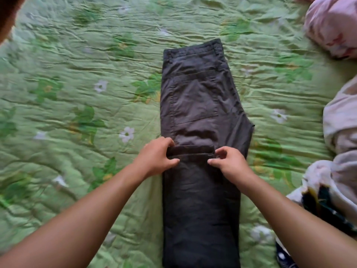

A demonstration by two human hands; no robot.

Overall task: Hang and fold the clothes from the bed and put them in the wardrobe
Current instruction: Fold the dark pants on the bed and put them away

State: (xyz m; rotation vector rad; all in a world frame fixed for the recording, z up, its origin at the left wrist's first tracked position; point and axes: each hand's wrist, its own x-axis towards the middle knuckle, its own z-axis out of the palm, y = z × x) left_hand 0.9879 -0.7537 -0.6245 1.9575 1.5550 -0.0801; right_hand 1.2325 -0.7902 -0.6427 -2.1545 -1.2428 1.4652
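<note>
Dark grey trousers (pixel 197 93) lie lengthwise on the bed, waistband at the far end, one half laid over the other. The leg part is folded up, so the two hems (pixel 191 151) lie across the middle of the trousers. My left hand (pixel 156 157) grips the left end of the hems with curled fingers and thumb. At the right end of the hems my right hand (pixel 229 163) pinches the cloth between thumb and fingers.
The bed is covered by a wrinkled green quilt (pixel 77 93) with a flower print. A pink floral bundle (pixel 332 26) lies at the far right. More pale clothes (pixel 340 132) and a dark patterned garment (pixel 324 206) are heaped along the right edge.
</note>
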